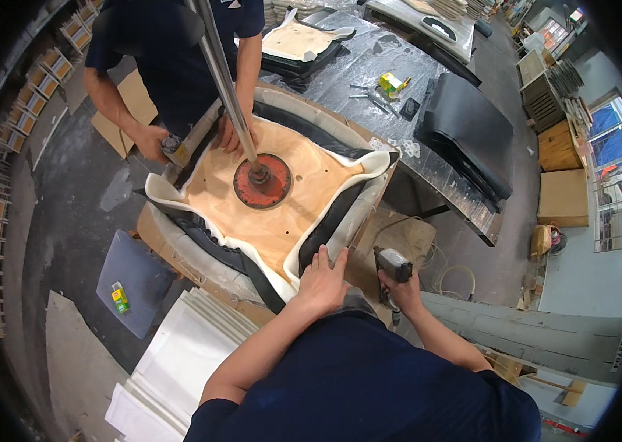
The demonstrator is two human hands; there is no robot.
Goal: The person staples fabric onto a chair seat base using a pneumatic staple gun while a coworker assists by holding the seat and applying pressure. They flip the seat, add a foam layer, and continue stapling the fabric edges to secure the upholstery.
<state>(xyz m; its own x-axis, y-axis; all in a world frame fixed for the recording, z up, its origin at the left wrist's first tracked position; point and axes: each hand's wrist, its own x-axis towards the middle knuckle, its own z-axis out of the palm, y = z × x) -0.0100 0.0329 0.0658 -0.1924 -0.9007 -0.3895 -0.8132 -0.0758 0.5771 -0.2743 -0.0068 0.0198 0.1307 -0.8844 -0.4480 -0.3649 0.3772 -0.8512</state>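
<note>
A seat panel of light plywood (281,236) lies with white foam (241,250) and a black cover (318,247) wrapped up around its edges. A metal rod (223,70) presses a round red plate (261,193) on the panel's middle. My left hand (323,280) lies with fingers stretched over the black cover at the near right edge. Off to the right of the seat, my right hand (405,293) grips a staple gun (394,264) by its handle, apart from the seat. Across from me, a co-worker's hand (152,143) holds a similar tool (174,149) at the far left edge.
A padded grey ring (160,232) surrounds the seat. On the right, a plastic-covered table (340,59) carries black padded panels (465,132), a small yellow-green box (392,82) and another seat (296,40). White sheets (178,346) are stacked at the near left, by a grey panel (134,272).
</note>
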